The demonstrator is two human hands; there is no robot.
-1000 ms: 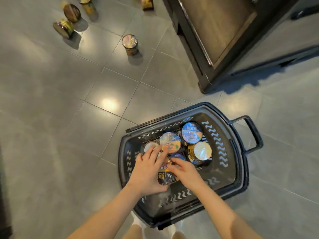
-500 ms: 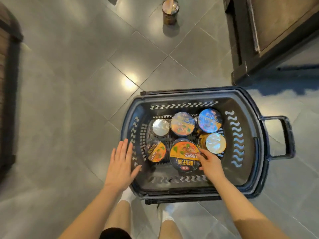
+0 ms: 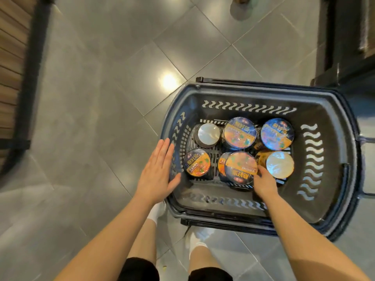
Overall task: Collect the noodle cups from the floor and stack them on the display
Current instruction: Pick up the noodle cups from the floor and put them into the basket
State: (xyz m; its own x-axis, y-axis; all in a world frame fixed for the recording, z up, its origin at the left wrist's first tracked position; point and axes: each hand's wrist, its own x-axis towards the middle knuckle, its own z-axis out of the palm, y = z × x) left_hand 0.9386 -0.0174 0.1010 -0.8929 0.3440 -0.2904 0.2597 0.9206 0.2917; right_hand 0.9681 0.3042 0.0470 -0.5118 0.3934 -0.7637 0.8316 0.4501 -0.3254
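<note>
Noodle cups (image 3: 239,133): 7 in 1 basket (image 3: 334,122); 2 hands (image 3: 263,182).

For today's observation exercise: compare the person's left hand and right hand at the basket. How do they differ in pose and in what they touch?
The left hand lies flat with straight fingers against the basket at its left rim; the right hand reaches down inside the basket. The left hand holds no cup; the right hand's curled fingers touch the orange-lidded noodle cup. Both are bare and extend from the bottom of the view.

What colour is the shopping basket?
Dark grey basket, wavy white slots; head view.
</note>
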